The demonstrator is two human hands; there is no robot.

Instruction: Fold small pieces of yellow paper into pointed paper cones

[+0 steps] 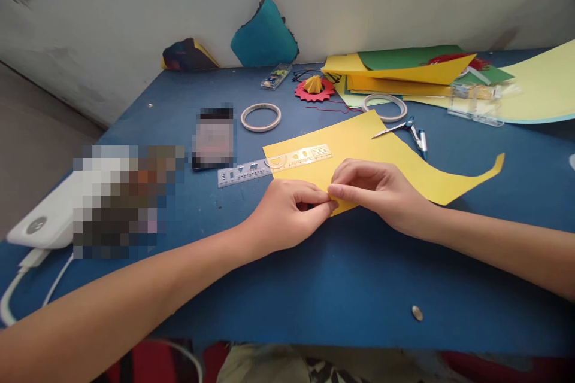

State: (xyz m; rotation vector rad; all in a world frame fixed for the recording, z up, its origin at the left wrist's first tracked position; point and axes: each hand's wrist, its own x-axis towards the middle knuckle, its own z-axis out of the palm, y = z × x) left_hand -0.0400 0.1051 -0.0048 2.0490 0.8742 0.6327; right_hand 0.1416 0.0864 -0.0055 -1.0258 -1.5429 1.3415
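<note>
Both hands meet over the front edge of a yellow paper sheet (309, 136), whose right side runs out into a thin, curling strip. My left hand (291, 215) pinches yellow paper between thumb and fingers. Against its fingertips, my right hand (381, 191) is closed in a pinch on the same spot. Whether they grip the sheet's edge or a small separate piece, I cannot tell. A clear plastic ruler (245, 172) lies partly across the sheet, just beyond the left hand. The compass (409, 125) rests at the sheet's far right edge.
Two tape rolls (243, 122) (405, 109) lie farther back. Behind them are a red-and-yellow paper flower (314, 88), stacked coloured paper (404, 75) and a clear case (476, 105). To the left are a blurred phone-like object (213, 137) and a white power bank (49, 215) with a cable.
</note>
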